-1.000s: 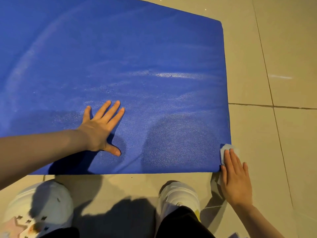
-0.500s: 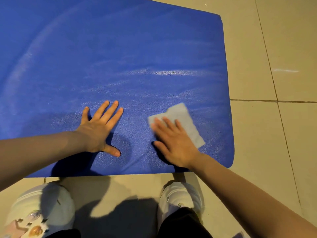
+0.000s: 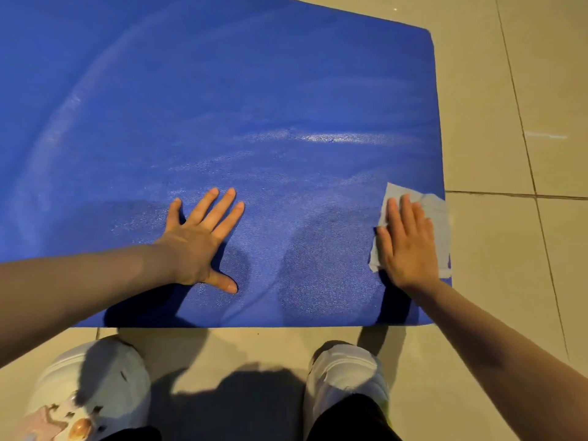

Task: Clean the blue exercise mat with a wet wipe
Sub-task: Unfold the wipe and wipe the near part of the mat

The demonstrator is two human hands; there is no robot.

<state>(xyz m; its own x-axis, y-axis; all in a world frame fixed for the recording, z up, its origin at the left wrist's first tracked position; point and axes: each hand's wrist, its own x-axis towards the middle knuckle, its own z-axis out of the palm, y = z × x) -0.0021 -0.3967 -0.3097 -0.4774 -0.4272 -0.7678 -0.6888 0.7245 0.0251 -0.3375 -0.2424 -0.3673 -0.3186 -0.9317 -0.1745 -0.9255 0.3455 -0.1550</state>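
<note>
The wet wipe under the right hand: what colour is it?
Pale bluish-white, plain, no pattern. The wet wipe shows best in the head view, the only view.

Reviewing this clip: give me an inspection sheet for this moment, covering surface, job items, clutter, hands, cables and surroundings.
Surface: beige tiled floor with dark grout lines.
Job's things: blue exercise mat lies flat on the floor, with shiny streaks across its middle; pale wet wipe lies at the mat's right edge, its outer edge reaching that edge.
Clutter: nothing seen.
Hands: left hand is flat on the mat, fingers spread; right hand presses the wipe with straight fingers.
Cables: nothing seen.
Surroundings: two white shoes, the left shoe with cartoon decorations and the right shoe plain, stand on the floor just short of the mat's near edge; shadows fall between them.
</note>
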